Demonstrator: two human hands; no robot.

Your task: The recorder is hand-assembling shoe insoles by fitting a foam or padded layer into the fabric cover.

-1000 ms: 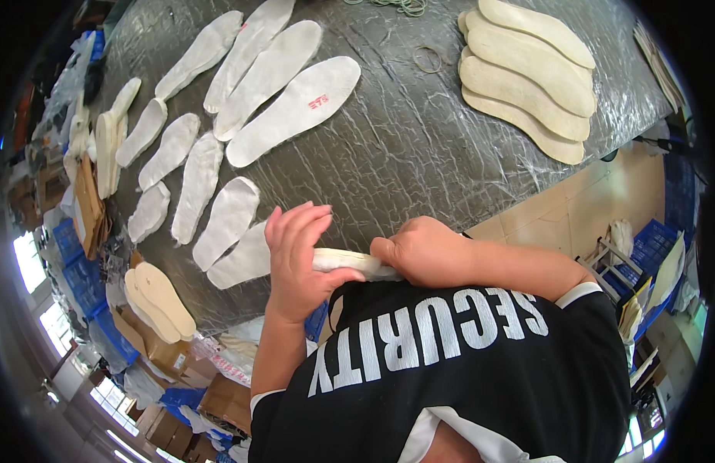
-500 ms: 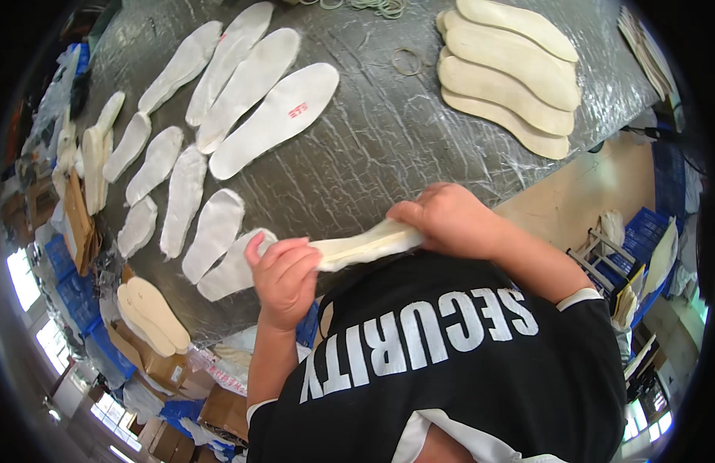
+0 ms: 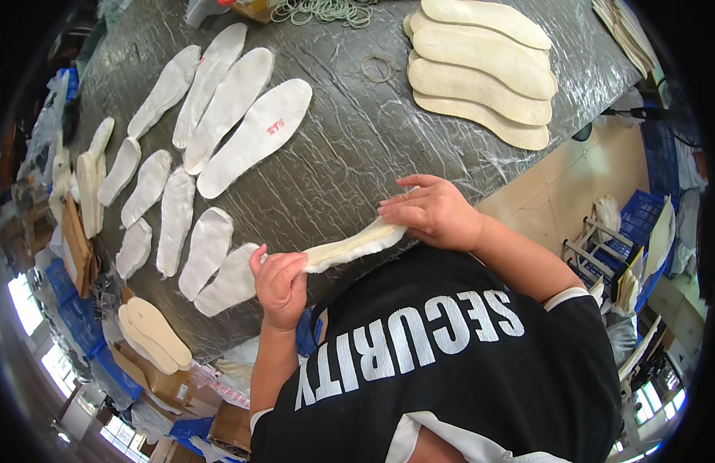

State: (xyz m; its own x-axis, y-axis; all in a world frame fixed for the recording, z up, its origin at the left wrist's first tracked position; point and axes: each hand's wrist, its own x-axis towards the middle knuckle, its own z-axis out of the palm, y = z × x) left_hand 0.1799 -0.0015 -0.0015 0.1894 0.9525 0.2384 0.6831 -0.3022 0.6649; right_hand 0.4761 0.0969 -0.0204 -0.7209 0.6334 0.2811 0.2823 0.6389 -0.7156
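A small bundle of fleecy insoles [image 3: 348, 248] stretches between my two hands, edge up, close in front of my body. Cream backing shows along its upper side and white fluff along its lower side. Around its left end the fingers of my left hand [image 3: 279, 285] are closed. My right hand [image 3: 435, 214] grips the other end, its index finger lifted a little. Beside my left hand lies a white fleece insole [image 3: 228, 284], part of a spread of several insoles in different sizes. A large white insole [image 3: 253, 143] with a red mark lies farther off.
Fanned cream insoles [image 3: 481, 77] lie at the table's far right. A loose rubber band [image 3: 379, 69] lies left of them, and a heap of greenish bands [image 3: 323, 11] at the far edge. Two cream insoles [image 3: 153, 333] sit at the near left. Plastic film covers the table [image 3: 334, 166].
The view has shifted slightly. My right hand has loosened some fingers and moved its grip on the insole bundle; my left hand still holds the other end.
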